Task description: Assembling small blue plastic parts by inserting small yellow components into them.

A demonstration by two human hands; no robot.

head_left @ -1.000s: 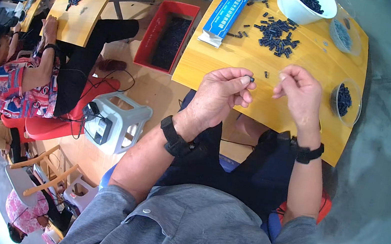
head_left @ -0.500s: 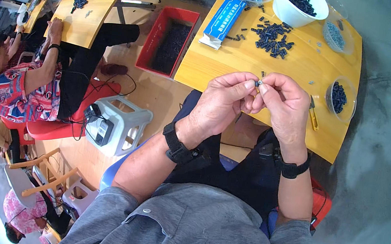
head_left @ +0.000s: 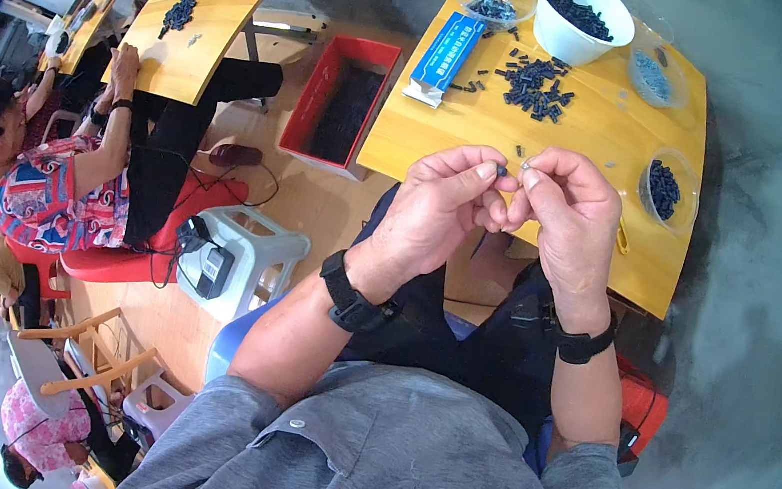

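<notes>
Above the near edge of the yellow table (head_left: 406, 146), my two hands meet, fingertips close together. Between thumb and forefinger, my left hand (head_left: 443, 202) pinches a small dark cylindrical piece (head_left: 501, 171). Opposite it, my right hand (head_left: 568, 221) pinches a tiny light-coloured piece (head_left: 525, 166), too small to tell its kind. A narrow gap separates the two. Just beyond the fingertips one more dark piece (head_left: 520, 151) lies on the tabletop. Farther back is a loose pile of black cylindrical pieces (head_left: 535, 89).
Behind the pile stand a white tub (head_left: 553, 41) of black pieces and a blue box (head_left: 444, 60). Clear bowls hold small bluish parts (head_left: 650, 79) and dark pieces (head_left: 664, 189). A yellow-handled tool (head_left: 623, 237) lies by my right hand. Left are a red bin (head_left: 305, 110), a stool (head_left: 259, 245) and a seated person (head_left: 56, 184).
My fingertips have drawn slightly apart, so the dark piece and the tiny light piece now show separately. The view has shifted a little.
</notes>
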